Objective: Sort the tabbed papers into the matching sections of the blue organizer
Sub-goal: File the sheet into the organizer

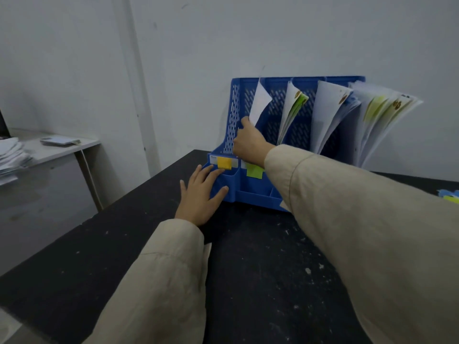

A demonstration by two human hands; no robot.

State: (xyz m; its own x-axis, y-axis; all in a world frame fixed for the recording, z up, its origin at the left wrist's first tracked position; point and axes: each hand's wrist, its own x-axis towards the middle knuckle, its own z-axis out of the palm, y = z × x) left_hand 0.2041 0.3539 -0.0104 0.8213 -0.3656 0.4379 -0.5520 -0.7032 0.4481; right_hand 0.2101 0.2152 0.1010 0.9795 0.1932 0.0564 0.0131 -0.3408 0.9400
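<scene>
The blue organizer [232, 112] stands on the black table [260, 269] against the wall. Its leftmost section carries a yellow label [224, 162], the one beside it a green label [254, 170]. My right hand [248, 142] reaches into the leftmost section and pinches a white sheet [259, 105] that curls over at the top. My left hand [202, 194] lies flat with straight fingers against the organizer's front left corner. Papers with green tabs [291, 110] fill the second section, more sheets [327, 112] the third, and a thick fanned stack [382, 117] the fourth.
A grey side desk [62, 150] at the left holds stacked papers [12, 155] and a small flat object [59, 141]. Blue and yellow scraps [450, 196] lie at the table's right edge. A white paper corner [207, 249] shows beside my left sleeve.
</scene>
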